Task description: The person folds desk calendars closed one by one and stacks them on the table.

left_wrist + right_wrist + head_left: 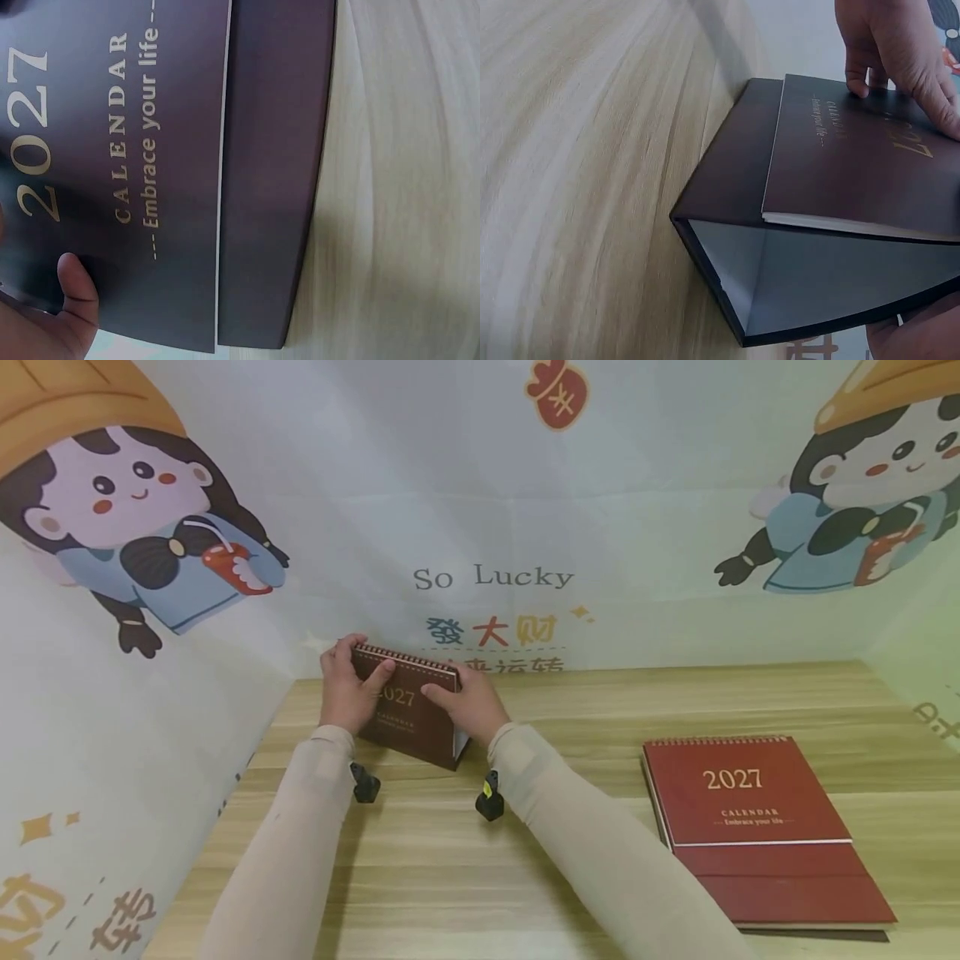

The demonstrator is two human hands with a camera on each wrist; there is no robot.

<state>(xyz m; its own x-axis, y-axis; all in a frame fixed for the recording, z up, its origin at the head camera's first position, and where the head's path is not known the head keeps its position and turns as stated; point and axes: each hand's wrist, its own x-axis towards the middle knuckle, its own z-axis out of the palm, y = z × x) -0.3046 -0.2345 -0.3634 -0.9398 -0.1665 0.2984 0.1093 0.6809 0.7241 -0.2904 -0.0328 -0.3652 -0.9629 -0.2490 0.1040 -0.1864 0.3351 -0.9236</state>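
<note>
A dark maroon desk calendar (412,727) marked 2027 stands tent-like on the table near the back wall, its spiral binding uppermost. My left hand (348,689) grips its left upper corner, thumb on the cover and fingers over the binding. At the opposite upper corner my right hand (476,702) holds it, thumb across the front and fingers behind. The hollow triangular base (750,277) faces the right wrist camera. In the left wrist view the left thumb (77,289) lies against the cover.
A bright red 2027 desk calendar (765,827) lies on the wooden table (450,877) at the right, with a dark edge showing beneath it. A printed cloth wall (637,510) rises behind and on both sides.
</note>
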